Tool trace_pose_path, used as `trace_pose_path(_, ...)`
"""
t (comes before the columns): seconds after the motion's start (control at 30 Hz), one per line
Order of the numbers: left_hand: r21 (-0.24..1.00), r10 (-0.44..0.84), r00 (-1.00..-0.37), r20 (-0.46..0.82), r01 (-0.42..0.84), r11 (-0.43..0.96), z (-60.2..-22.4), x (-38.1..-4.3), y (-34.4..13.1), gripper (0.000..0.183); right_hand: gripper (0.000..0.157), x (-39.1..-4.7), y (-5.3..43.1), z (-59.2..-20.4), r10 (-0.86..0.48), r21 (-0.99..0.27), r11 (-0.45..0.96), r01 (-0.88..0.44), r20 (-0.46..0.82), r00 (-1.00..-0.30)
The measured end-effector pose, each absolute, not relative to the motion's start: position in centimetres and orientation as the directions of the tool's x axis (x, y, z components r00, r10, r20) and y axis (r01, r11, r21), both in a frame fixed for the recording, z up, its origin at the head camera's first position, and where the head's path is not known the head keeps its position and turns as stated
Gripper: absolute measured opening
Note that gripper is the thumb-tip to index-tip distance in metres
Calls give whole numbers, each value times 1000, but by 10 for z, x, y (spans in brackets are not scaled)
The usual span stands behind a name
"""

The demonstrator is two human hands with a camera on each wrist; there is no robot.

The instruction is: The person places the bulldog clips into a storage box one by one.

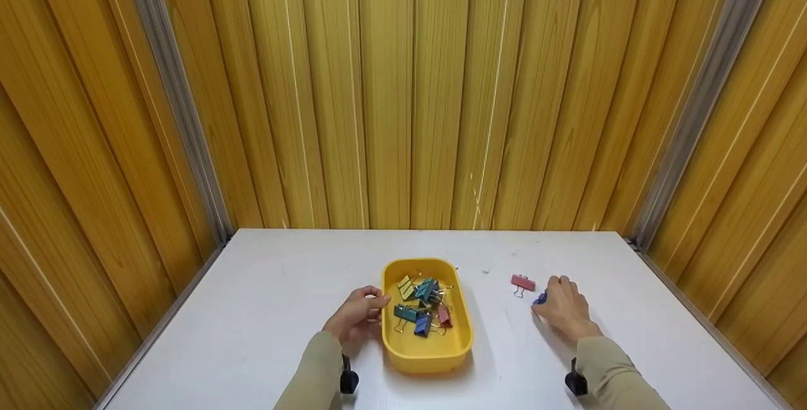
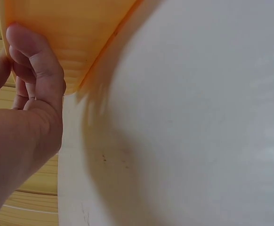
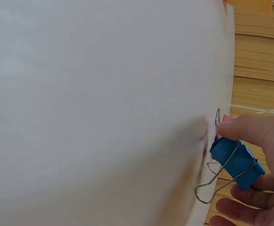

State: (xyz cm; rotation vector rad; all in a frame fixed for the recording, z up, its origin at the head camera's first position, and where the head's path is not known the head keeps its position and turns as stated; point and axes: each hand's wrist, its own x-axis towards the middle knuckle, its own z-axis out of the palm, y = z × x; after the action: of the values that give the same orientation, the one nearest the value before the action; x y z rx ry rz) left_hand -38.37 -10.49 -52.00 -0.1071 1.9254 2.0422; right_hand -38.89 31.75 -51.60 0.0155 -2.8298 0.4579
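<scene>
A yellow plastic bin (image 1: 427, 366) stands on the white table and holds several binder clips, among them a teal one (image 1: 405, 313), a blue one (image 1: 423, 325), a red one (image 1: 444, 316) and a yellow striped one (image 1: 405, 287). My left hand (image 1: 356, 314) grips the bin's left side at the rim, the thumb (image 2: 26, 40) lying against the wall in the left wrist view. Right of the bin, my right hand (image 1: 567, 310) pinches a blue binder clip (image 3: 238, 162) with wire handles between thumb and fingers, low over the table. Beyond it lies a pink binder clip (image 1: 522, 282).
The white table (image 1: 284, 271) meets wood-patterned panels (image 1: 384, 94) at the back and both sides. Metal posts (image 1: 183, 101) stand in the corners. A small clear scrap (image 1: 485, 271) lies behind the bin, to its right.
</scene>
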Motion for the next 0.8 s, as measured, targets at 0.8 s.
trace_pose_path(0.8, 959, 181, -944, -275, -282, -14, -521, -383, -105, 29, 60, -385, 324, -507, 46, -539, 838, -85, 225, -973)
